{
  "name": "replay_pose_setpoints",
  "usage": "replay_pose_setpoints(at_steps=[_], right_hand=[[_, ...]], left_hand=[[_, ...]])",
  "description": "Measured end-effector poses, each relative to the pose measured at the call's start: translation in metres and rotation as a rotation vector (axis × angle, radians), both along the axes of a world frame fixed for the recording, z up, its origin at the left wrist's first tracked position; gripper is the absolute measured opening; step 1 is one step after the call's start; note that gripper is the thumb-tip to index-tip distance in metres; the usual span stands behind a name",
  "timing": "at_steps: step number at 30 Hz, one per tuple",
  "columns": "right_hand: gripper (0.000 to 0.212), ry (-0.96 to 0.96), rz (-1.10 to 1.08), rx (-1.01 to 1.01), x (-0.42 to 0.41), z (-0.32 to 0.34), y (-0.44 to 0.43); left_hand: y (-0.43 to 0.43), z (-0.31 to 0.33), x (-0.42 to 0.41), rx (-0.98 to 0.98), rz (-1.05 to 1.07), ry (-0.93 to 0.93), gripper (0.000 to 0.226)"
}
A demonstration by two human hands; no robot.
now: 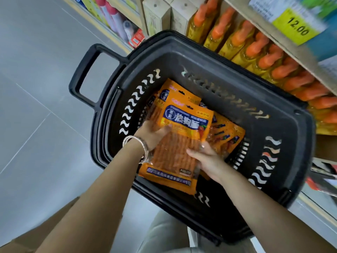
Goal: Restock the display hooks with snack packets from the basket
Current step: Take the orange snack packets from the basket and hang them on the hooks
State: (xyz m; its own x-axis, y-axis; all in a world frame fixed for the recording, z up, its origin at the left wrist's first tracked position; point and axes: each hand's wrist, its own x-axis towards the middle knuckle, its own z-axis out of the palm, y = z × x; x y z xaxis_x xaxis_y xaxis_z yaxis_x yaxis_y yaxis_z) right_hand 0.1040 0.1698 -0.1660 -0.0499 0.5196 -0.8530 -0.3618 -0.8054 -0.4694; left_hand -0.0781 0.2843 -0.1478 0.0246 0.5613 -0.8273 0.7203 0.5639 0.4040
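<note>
A black plastic basket with wavy slots in its walls stands on the grey tiled floor, close against a shop shelf, its loop handle pointing away to the left. Inside lies a loose heap of orange snack packets, and both hands grip the top packet just above the heap. The left hand, with thin silver bangles at the wrist, grips the packet's left edge with the thumb laid across the front. The right hand clasps the lower right edge, thumb on the clear window that shows long reddish sticks. A blue banner on this packet reads 热狗肠 in white (the smaller print around it is too blurred to read). A second packet of the same design lies behind it, and further packets fan out to the right on the basket's bottom. On the shelf beside the basket stand yellow bottles with orange caps, pale cartons next to them, and above, a yellow price tag marked 12.00.
</note>
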Motion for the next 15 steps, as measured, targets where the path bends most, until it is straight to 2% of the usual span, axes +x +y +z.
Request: replay_pose_setpoints(at_steps=[2, 5, 7, 10, 15], right_hand=[[0.029, 0.002, 0.068, -0.024, -0.015, 0.001, 0.013], [0.017, -0.177, 0.074, -0.042, -0.021, -0.011, 0.032], [0.016, -0.332, 0.012, -0.047, -0.016, -0.025, 0.047], [0.029, -0.474, 0.030, -0.153, -0.011, -0.055, 0.067], [0.030, -0.372, -0.051, -0.326, -0.023, -0.085, 0.094]], left_hand=[[0.005, 0.001, -0.003, 0.069, -0.063, 0.069, 0.058], [0.003, -0.001, -0.026, 0.180, 0.017, 0.116, 0.024], [0.000, -0.004, -0.042, 0.226, 0.067, 0.159, 0.021], [-0.005, -0.008, -0.049, 0.270, 0.028, 0.197, 0.022], [-0.007, -0.014, -0.043, 0.245, 0.054, 0.118, 0.025]])
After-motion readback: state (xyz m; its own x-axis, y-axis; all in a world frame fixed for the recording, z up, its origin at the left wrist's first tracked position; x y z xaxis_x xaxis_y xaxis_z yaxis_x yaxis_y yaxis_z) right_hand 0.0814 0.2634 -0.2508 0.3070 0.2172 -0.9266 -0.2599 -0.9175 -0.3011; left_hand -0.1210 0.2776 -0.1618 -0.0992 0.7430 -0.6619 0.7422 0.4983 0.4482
